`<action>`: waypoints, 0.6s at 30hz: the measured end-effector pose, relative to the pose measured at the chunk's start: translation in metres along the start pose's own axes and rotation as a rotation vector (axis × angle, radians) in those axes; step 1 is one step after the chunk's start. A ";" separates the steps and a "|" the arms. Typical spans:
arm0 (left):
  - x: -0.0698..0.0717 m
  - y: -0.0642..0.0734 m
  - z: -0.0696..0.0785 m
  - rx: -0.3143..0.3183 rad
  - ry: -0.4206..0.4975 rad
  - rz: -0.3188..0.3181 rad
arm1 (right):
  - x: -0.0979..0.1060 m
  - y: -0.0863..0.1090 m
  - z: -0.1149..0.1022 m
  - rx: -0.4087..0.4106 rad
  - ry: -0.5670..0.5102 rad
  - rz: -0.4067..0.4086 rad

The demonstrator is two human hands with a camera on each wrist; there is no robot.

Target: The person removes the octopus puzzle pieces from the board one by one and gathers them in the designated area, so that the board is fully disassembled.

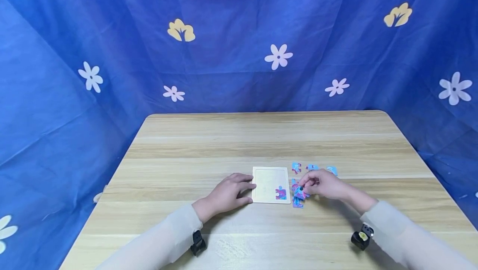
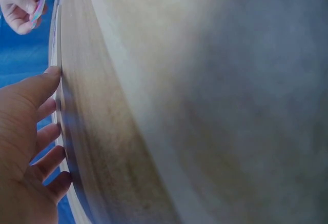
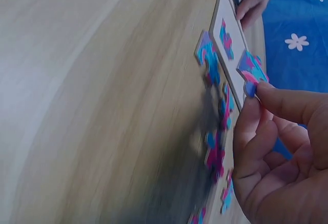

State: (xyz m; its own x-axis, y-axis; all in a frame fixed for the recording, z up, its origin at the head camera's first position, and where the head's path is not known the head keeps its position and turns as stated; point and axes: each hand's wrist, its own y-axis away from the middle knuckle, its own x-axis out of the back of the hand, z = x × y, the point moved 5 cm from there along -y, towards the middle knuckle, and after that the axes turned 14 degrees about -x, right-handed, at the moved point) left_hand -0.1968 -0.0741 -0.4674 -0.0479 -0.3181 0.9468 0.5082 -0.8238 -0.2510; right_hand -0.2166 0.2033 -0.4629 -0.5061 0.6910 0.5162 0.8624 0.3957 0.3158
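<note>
A square wooden puzzle tray (image 1: 264, 183) lies on the table, with one pink-and-blue piece (image 1: 281, 193) in its lower right corner. My left hand (image 1: 232, 191) rests at the tray's left edge, its fingers spread and touching the rim. Between thumb and fingertips my right hand (image 1: 322, 183) pinches a blue-and-pink jigsaw piece (image 3: 252, 70), raised just right of the tray. Beneath and around that hand lie several loose pieces, among them one at the tray's upper right (image 1: 296, 167) and one lower down (image 1: 297, 203). Some are partly hidden by the hand and held piece.
The wood-grain table (image 1: 209, 145) extends around the tray on every side. Behind it and at both sides hangs a blue cloth (image 1: 224, 54) with printed flowers. Another loose piece (image 1: 332, 170) lies beyond the right hand.
</note>
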 end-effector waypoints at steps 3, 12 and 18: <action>0.000 0.000 0.000 -0.011 -0.004 0.011 | 0.003 0.005 0.004 0.000 -0.024 -0.050; 0.001 0.000 0.000 0.002 0.006 -0.001 | 0.006 0.015 0.014 -0.053 -0.054 -0.141; 0.001 0.000 0.000 0.005 0.008 -0.002 | 0.005 0.019 0.015 -0.066 -0.040 -0.164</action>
State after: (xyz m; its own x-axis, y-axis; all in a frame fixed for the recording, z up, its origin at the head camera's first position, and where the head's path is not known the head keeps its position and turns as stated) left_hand -0.1966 -0.0745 -0.4660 -0.0562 -0.3201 0.9457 0.5126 -0.8221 -0.2478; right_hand -0.2023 0.2232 -0.4662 -0.6376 0.6445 0.4221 0.7650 0.4649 0.4456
